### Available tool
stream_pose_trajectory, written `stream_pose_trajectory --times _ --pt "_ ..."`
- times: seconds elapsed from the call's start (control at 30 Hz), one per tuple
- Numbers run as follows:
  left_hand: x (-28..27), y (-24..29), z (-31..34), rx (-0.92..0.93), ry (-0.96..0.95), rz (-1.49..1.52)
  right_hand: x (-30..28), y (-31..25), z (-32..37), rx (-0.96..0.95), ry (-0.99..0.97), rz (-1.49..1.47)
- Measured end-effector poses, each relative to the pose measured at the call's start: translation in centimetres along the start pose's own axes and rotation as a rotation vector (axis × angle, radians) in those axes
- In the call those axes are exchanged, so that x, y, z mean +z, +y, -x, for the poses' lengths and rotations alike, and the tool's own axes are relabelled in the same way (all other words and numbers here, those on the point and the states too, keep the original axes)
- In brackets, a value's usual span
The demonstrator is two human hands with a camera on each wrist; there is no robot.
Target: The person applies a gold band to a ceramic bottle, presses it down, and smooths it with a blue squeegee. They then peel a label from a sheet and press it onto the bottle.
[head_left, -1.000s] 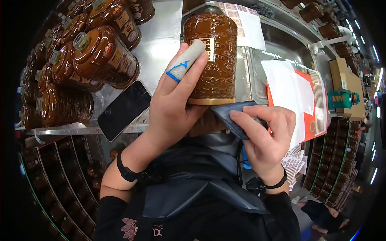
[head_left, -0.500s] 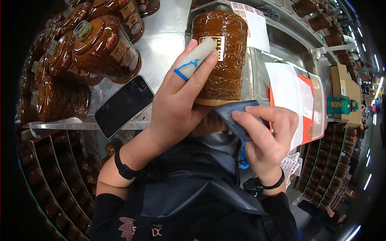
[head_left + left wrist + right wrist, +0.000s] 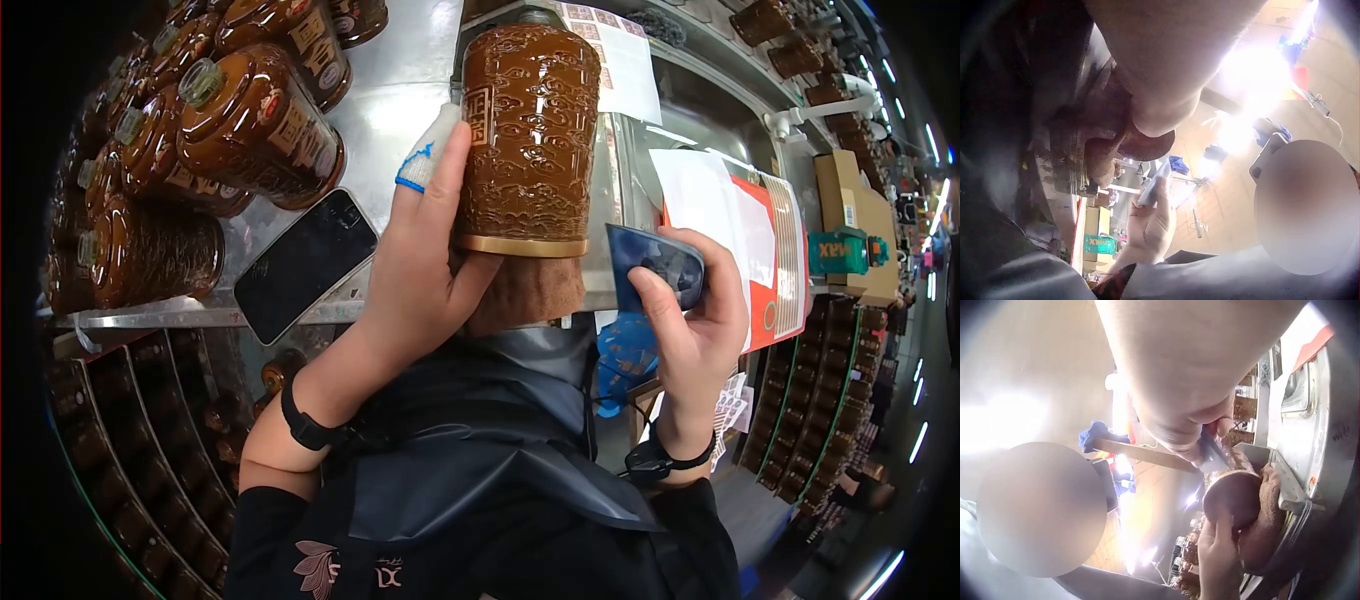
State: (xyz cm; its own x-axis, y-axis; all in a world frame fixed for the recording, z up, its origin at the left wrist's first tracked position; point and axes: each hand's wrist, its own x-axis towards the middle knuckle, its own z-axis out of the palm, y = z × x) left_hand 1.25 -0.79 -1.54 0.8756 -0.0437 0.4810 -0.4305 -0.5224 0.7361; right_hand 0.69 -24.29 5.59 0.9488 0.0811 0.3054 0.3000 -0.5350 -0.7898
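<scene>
A brown embossed bottle [image 3: 530, 140] with a gold base rim lies with its neck toward the far side, its framed label at its left edge. My left hand [image 3: 420, 255] grips its left side near the base, one finger in a grey sleeve with blue edging. Beneath the base is a rough brown padded support [image 3: 530, 290]. To the right, apart from the bottle, my right hand [image 3: 705, 310] pinches a dark blue flat piece [image 3: 640, 262] between thumb and fingers. The right wrist view shows the bottle's round dark base [image 3: 1232, 499] with the left hand [image 3: 1219, 559] against it.
Several brown bottles [image 3: 260, 125] crowd the left of the metal table, beside a black phone [image 3: 307, 265]. Printed sheets [image 3: 615, 60] lie behind the bottle. At right are white paper [image 3: 705, 200] over a red item, a cardboard box [image 3: 850, 200] and a green object [image 3: 838, 253].
The bottle has turned so its label sits further left. My right hand has shifted slightly right, and the blue piece has swung upright, away from the base. The left fingers have moved left.
</scene>
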Motion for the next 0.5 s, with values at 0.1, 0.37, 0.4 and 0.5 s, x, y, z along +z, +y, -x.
stream_pose_trajectory --times 0.1,0.37,0.4,0.5 --pt "-0.4 1.3 -1.7 0.106 0.016 -0.119 -0.2 -1.1 -0.4 0.187 -0.068 -0.249" --pt "0.6 2.3 -3.4 0.224 -0.040 -0.149 0.8 0.7 -0.8 0.213 -0.153 -0.246" --pt "0.5 2.3 -3.3 0.222 -0.046 -0.149 0.3 1.4 -0.6 0.266 -0.117 -0.217" --pt "0.2 1.9 -3.4 0.219 -0.053 -0.153 -0.5 2.2 0.1 0.358 -0.067 -0.238"
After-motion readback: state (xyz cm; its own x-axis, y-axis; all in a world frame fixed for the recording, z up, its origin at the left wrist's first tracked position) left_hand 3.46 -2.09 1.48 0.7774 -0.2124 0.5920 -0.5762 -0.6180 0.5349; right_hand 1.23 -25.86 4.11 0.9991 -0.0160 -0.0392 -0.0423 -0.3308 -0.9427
